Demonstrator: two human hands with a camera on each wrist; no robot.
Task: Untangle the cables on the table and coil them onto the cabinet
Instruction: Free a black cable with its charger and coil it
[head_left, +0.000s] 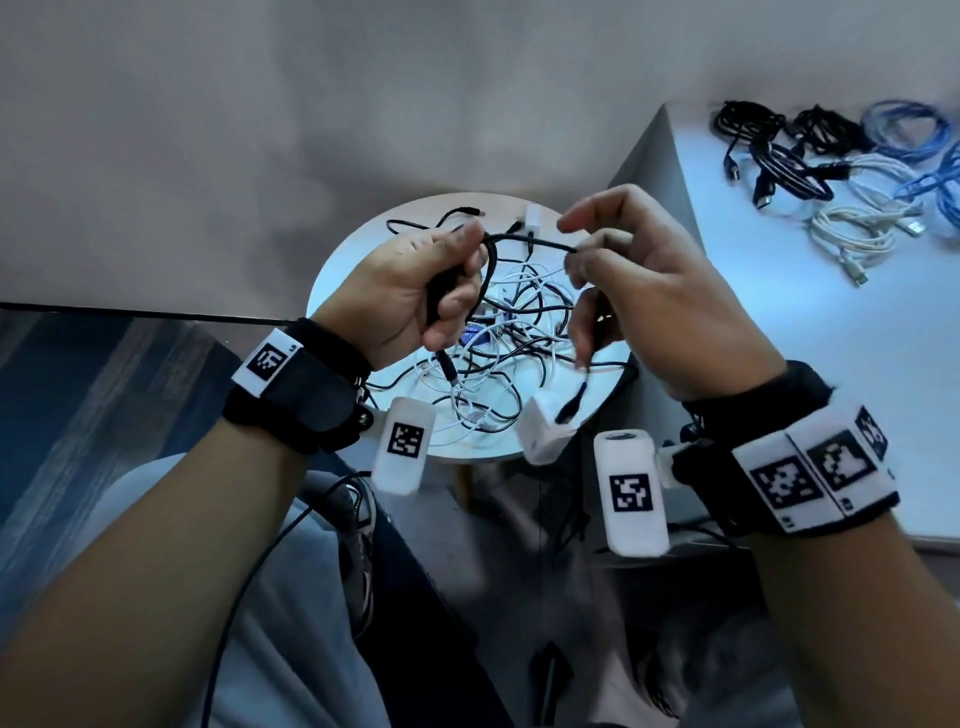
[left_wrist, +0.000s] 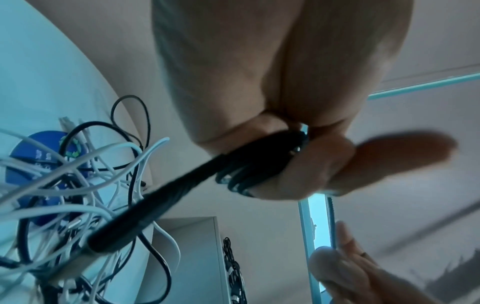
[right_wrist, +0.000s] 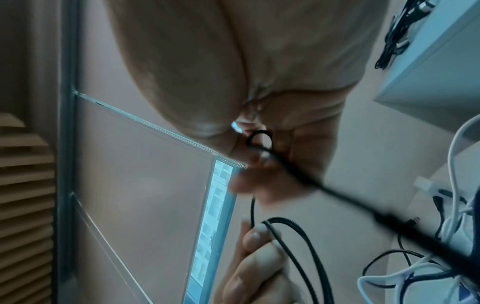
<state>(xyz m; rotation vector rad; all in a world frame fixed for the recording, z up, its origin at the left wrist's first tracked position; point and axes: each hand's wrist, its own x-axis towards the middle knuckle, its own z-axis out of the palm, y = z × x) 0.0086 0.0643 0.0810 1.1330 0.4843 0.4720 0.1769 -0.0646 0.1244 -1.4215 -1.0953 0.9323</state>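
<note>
- while both hands hover above the round table (head_left: 332, 270), the left hand (head_left: 410, 296) grips a black cable (head_left: 530, 240) bundle; the right hand (head_left: 649, 291) pinches its strand.
- tangle (head_left: 498, 353) fills the tabletop to its rim.
- coils (head_left: 841, 171) lie on the cabinet (head_left: 779, 322), right.

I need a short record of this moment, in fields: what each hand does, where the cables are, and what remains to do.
left hand: grips coiled loops of a black cable
right hand: pinches the same cable, which spans between the hands
table: round, with a tangle of black and white cables
cabinet: several bundles lie at its far end, black, white and blue
remaining: finish this coil; the tangle is not yet sorted
</note>
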